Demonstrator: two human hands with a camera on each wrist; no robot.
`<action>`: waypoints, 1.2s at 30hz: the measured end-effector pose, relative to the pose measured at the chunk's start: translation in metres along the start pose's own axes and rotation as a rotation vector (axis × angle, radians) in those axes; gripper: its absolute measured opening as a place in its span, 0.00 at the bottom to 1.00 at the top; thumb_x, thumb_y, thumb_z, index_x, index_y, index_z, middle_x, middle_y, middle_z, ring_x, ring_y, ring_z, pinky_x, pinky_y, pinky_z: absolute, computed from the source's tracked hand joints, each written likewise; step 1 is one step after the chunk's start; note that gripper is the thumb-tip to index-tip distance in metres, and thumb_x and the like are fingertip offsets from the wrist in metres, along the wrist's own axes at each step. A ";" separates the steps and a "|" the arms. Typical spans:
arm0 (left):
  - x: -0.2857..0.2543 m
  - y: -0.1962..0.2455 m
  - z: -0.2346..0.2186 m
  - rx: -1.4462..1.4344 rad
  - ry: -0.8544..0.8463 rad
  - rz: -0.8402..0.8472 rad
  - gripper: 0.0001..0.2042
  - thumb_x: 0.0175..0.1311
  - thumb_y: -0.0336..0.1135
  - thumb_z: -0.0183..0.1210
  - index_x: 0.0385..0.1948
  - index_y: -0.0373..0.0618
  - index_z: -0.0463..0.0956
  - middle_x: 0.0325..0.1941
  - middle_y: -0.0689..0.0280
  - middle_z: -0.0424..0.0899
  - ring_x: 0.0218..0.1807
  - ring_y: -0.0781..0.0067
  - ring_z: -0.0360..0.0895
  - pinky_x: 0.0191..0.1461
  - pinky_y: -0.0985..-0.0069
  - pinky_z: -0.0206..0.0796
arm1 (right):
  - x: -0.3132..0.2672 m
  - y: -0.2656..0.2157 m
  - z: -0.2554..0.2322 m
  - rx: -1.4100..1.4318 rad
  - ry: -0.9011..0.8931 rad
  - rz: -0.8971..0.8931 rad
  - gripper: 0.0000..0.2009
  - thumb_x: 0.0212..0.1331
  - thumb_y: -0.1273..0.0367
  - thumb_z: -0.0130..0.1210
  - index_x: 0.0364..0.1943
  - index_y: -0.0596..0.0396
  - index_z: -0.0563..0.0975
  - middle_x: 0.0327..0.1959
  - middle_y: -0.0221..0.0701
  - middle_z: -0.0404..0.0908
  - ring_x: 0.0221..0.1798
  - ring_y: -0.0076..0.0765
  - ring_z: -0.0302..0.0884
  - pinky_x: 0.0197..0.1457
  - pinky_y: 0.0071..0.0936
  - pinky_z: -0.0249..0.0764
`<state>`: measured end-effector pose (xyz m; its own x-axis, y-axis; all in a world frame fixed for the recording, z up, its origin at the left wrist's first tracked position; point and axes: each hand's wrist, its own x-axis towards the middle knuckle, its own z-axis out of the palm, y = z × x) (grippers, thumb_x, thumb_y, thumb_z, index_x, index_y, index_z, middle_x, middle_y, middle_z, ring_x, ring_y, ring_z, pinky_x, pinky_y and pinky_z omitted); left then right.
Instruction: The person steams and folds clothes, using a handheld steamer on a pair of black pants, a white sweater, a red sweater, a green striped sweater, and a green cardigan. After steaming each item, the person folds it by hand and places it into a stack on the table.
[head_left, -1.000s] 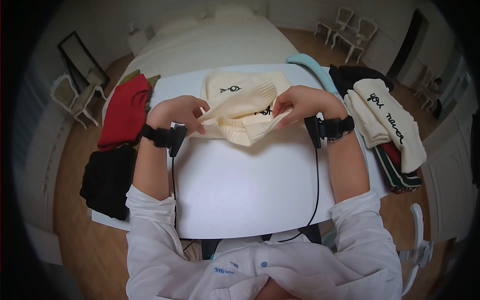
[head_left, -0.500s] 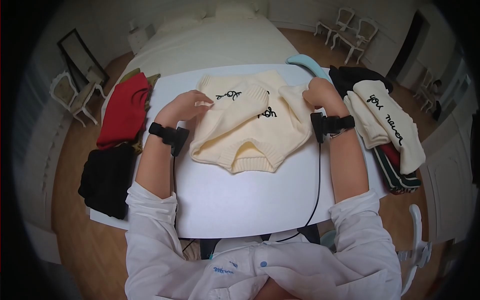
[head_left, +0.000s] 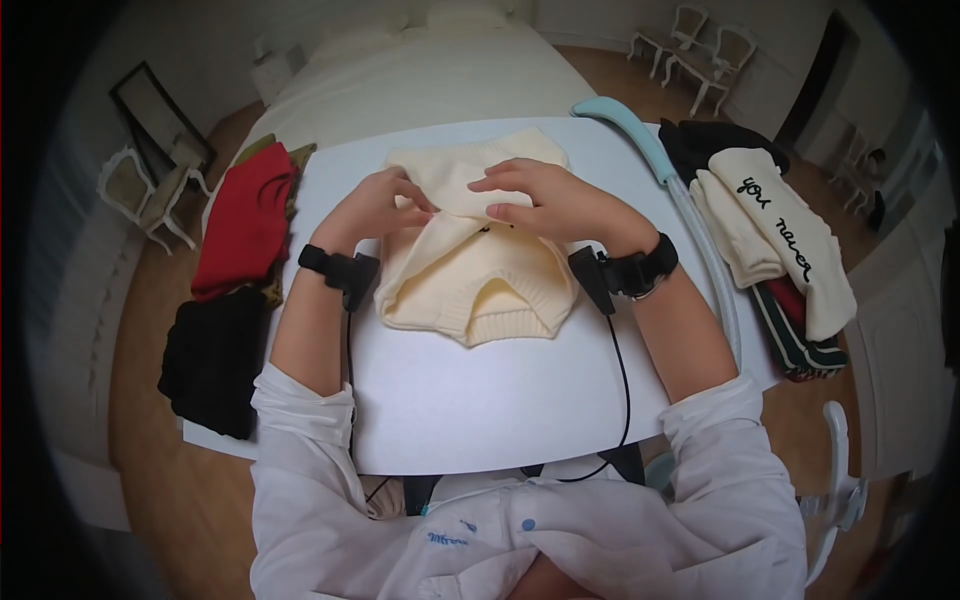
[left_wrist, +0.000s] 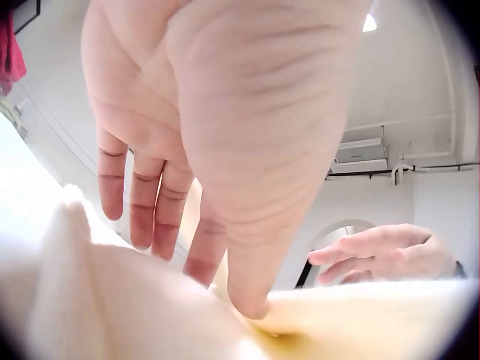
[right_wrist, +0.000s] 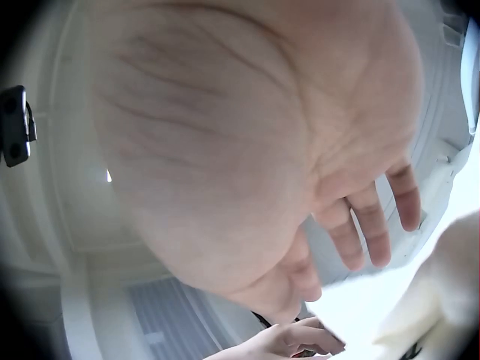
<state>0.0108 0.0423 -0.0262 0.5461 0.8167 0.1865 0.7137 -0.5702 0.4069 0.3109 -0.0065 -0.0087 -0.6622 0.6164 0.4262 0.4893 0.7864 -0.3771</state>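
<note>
A cream knit sweater (head_left: 470,260) lies on the white table (head_left: 450,420), its ribbed neckline towards the person and most of its black lettering covered by folded layers. At the sweater's left part, the left hand (head_left: 378,208) pinches the knit between thumb and index finger; in the left wrist view that hand (left_wrist: 217,127) has its other fingers extended. Over the middle of the sweater is the right hand (head_left: 570,208), fingers extended and spread from the thumb. The right wrist view shows this hand (right_wrist: 262,150) with no cloth in its fingers.
Red (head_left: 243,225) and black (head_left: 212,362) folded garments lie at the left. At the right are a cream lettered garment (head_left: 790,240), a striped one (head_left: 800,345) and black cloth (head_left: 725,155). A light blue curved bar (head_left: 640,140) runs along the table's right side.
The right hand has moved left from the sweater's right edge to its middle, and that side now lies folded inward over the lettering. The left hand has shifted slightly right.
</note>
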 end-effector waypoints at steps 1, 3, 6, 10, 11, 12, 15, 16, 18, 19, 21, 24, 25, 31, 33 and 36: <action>0.003 0.005 0.004 -0.031 -0.020 0.043 0.12 0.58 0.40 0.73 0.41 0.49 0.91 0.46 0.57 0.85 0.51 0.56 0.82 0.56 0.65 0.73 | -0.001 0.000 -0.005 -0.011 -0.065 0.138 0.26 0.67 0.57 0.63 0.67 0.51 0.77 0.64 0.45 0.79 0.62 0.49 0.79 0.64 0.39 0.75; 0.007 0.013 0.009 -0.063 -0.035 0.084 0.13 0.59 0.39 0.72 0.45 0.50 0.91 0.46 0.58 0.85 0.50 0.56 0.82 0.55 0.65 0.73 | -0.001 -0.002 -0.008 -0.026 -0.132 0.272 0.28 0.66 0.56 0.65 0.68 0.51 0.77 0.66 0.45 0.77 0.65 0.49 0.77 0.67 0.39 0.74; 0.005 0.038 0.008 -0.127 -0.121 0.022 0.18 0.63 0.34 0.69 0.56 0.48 0.86 0.51 0.59 0.84 0.51 0.64 0.81 0.57 0.71 0.73 | -0.007 -0.005 -0.002 -0.077 -0.101 0.317 0.33 0.60 0.56 0.69 0.68 0.54 0.75 0.62 0.47 0.79 0.62 0.51 0.79 0.66 0.40 0.74; 0.005 0.046 0.019 -0.422 -0.219 0.149 0.37 0.63 0.28 0.68 0.76 0.54 0.67 0.57 0.63 0.82 0.56 0.68 0.78 0.63 0.74 0.70 | -0.004 -0.001 0.014 -0.299 0.022 0.238 0.29 0.55 0.59 0.67 0.62 0.55 0.79 0.50 0.47 0.85 0.56 0.55 0.82 0.62 0.46 0.77; 0.002 0.058 0.018 -0.329 -0.306 0.112 0.39 0.62 0.27 0.69 0.77 0.53 0.65 0.59 0.61 0.80 0.57 0.67 0.77 0.65 0.73 0.69 | -0.002 0.003 0.013 -0.184 0.111 0.399 0.25 0.58 0.61 0.64 0.59 0.57 0.80 0.46 0.48 0.86 0.52 0.57 0.83 0.59 0.46 0.78; 0.000 0.068 0.017 -0.236 -0.391 0.074 0.41 0.60 0.26 0.70 0.78 0.53 0.64 0.60 0.59 0.79 0.58 0.66 0.76 0.66 0.72 0.68 | 0.000 0.008 0.010 -0.068 0.197 0.559 0.21 0.61 0.62 0.61 0.56 0.58 0.81 0.43 0.48 0.87 0.48 0.58 0.84 0.57 0.45 0.79; 0.002 0.060 0.022 -0.161 -0.372 0.177 0.47 0.57 0.27 0.72 0.81 0.52 0.56 0.66 0.54 0.75 0.59 0.60 0.74 0.69 0.73 0.65 | -0.007 0.066 0.003 0.164 0.816 0.588 0.16 0.69 0.63 0.56 0.51 0.61 0.82 0.40 0.47 0.88 0.43 0.51 0.86 0.52 0.40 0.79; 0.003 0.056 0.024 -0.132 -0.343 0.238 0.51 0.56 0.28 0.73 0.82 0.52 0.51 0.67 0.52 0.74 0.59 0.57 0.74 0.70 0.72 0.64 | -0.010 0.089 -0.003 0.326 1.068 0.591 0.17 0.71 0.62 0.55 0.51 0.63 0.81 0.42 0.46 0.88 0.44 0.47 0.87 0.52 0.38 0.79; 0.001 0.056 0.022 -0.157 -0.337 0.176 0.54 0.54 0.34 0.75 0.82 0.48 0.47 0.68 0.48 0.74 0.64 0.51 0.74 0.72 0.69 0.63 | -0.018 0.109 -0.025 0.930 1.382 0.591 0.19 0.75 0.61 0.52 0.52 0.67 0.79 0.48 0.44 0.86 0.47 0.41 0.85 0.52 0.35 0.79; 0.001 0.056 0.021 -0.180 -0.334 0.117 0.58 0.53 0.41 0.77 0.82 0.44 0.43 0.69 0.45 0.74 0.68 0.45 0.74 0.75 0.66 0.62 | -0.027 0.119 -0.030 0.928 1.380 0.589 0.19 0.75 0.61 0.52 0.52 0.67 0.79 0.48 0.44 0.86 0.47 0.41 0.85 0.52 0.35 0.79; 0.002 0.054 0.024 -0.190 -0.316 0.017 0.60 0.54 0.45 0.77 0.82 0.41 0.40 0.71 0.43 0.72 0.71 0.44 0.72 0.76 0.67 0.62 | -0.044 0.141 -0.033 0.927 1.328 0.674 0.19 0.78 0.63 0.50 0.61 0.68 0.73 0.58 0.42 0.82 0.56 0.42 0.84 0.58 0.36 0.80; 0.010 0.039 0.038 -0.197 -0.291 -0.077 0.60 0.57 0.50 0.75 0.82 0.42 0.36 0.76 0.41 0.68 0.75 0.44 0.68 0.77 0.68 0.61 | -0.060 0.152 -0.026 1.015 1.339 0.782 0.20 0.79 0.61 0.50 0.60 0.67 0.74 0.57 0.42 0.82 0.57 0.41 0.83 0.59 0.36 0.79; 0.011 0.043 0.037 -0.196 -0.280 -0.068 0.59 0.60 0.52 0.73 0.83 0.44 0.35 0.77 0.41 0.66 0.77 0.45 0.67 0.78 0.69 0.60 | -0.062 0.154 -0.024 1.015 1.343 0.784 0.20 0.79 0.61 0.50 0.60 0.67 0.74 0.57 0.42 0.82 0.57 0.41 0.83 0.59 0.36 0.79; 0.002 0.074 0.023 -0.422 -0.370 0.370 0.52 0.66 0.46 0.68 0.84 0.53 0.38 0.79 0.47 0.68 0.72 0.54 0.73 0.73 0.65 0.65 | -0.063 0.181 -0.022 0.790 1.383 0.682 0.19 0.76 0.63 0.55 0.55 0.69 0.77 0.52 0.41 0.84 0.52 0.35 0.82 0.56 0.31 0.76; -0.005 0.090 0.013 -0.362 -0.398 0.252 0.49 0.66 0.43 0.67 0.84 0.55 0.42 0.78 0.49 0.68 0.70 0.53 0.75 0.72 0.65 0.66 | -0.064 0.184 -0.022 0.860 1.422 0.664 0.17 0.75 0.64 0.57 0.55 0.68 0.76 0.51 0.39 0.83 0.50 0.34 0.81 0.56 0.30 0.76; 0.001 0.069 0.017 -0.171 -0.357 0.072 0.43 0.65 0.41 0.67 0.81 0.58 0.54 0.73 0.51 0.74 0.68 0.55 0.77 0.70 0.66 0.68 | -0.065 0.181 -0.022 0.913 1.445 0.669 0.17 0.74 0.66 0.58 0.55 0.67 0.75 0.51 0.38 0.82 0.50 0.34 0.80 0.56 0.30 0.76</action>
<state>0.0676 0.0020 -0.0133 0.7316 0.6757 -0.0903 0.6011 -0.5769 0.5530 0.4551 0.0965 -0.0864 0.6816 0.7183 0.1395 -0.3177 0.4623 -0.8279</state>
